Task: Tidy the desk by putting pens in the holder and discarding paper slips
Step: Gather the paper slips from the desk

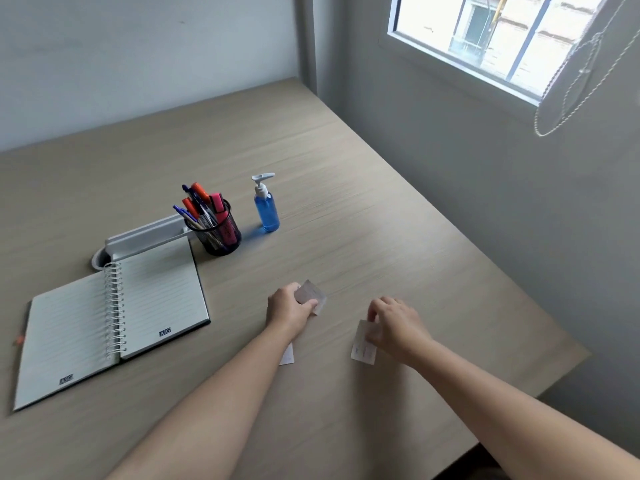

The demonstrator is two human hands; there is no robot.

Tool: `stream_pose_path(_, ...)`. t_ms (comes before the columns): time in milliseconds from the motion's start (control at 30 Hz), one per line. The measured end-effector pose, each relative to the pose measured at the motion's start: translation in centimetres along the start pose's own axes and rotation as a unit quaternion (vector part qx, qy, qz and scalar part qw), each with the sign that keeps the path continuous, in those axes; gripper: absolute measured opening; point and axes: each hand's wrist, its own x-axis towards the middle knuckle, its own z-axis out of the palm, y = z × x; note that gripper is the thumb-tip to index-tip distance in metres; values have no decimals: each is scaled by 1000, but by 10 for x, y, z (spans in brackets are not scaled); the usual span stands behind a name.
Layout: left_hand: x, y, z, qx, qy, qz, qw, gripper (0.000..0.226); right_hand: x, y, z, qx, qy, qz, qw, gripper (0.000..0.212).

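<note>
On your far left an open spiral notebook (114,323) lies on the surface (346,209), "AIG" printed at the foot of both pages. Behind it the mesh holder (221,233) stands full of pens (199,206), a blue pump bottle (266,211) just beside it. Your left hand (289,311) pinches a paper slip (311,294) in a closed grip; another slip (287,355) peeks from under that wrist. Your right hand (396,327) has its fingertips on a third slip (363,344); whether they grip it, you cannot tell.
</note>
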Motion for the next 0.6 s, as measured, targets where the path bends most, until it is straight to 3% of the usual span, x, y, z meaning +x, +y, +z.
stream_pose_path(100, 1, -9, -9, -92, -42, -8, 995, 12, 4, -1, -6, 142, 23, 42, 989, 13)
stream_pose_path(167, 0, -13, -19, -135, -76, -9, 988, 11, 7, -8, -15, 263, 33, 61, 962, 5)
stream_pose_path(267, -4, -10, -37, -182, -131, -4, 974, 12, 13, -29, -30, 403, 24, 50, 913, 14)
stream_pose_path(433, -11, -10, -62, -246, -192, -11, 950, 7, 24, -74, -45, 432, 21, 6, 902, 11)
stream_pose_path(600, -22, -19, -79, -245, -165, 5, 955, 17, 32, -105, -41, 433, 19, -29, 901, 13)
